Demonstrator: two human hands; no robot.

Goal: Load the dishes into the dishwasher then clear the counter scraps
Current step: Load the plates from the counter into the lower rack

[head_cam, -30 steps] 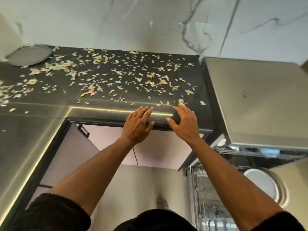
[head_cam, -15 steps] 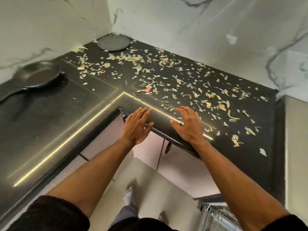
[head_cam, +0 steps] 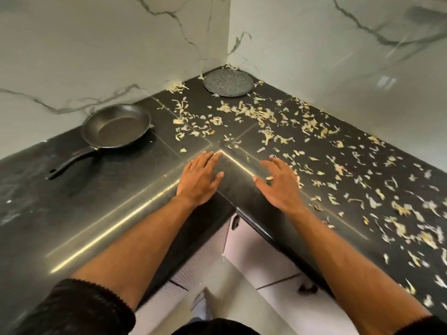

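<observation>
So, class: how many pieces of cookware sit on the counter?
2: a frying pan at the left by the wall, and a round plate in the far corner. None seems hidden.

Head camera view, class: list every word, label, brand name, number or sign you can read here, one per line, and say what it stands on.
None: no readable text shows anywhere in this view.
The frying pan, the round dark plate, the black counter and the marble wall bear no visible print, label or number.
</observation>
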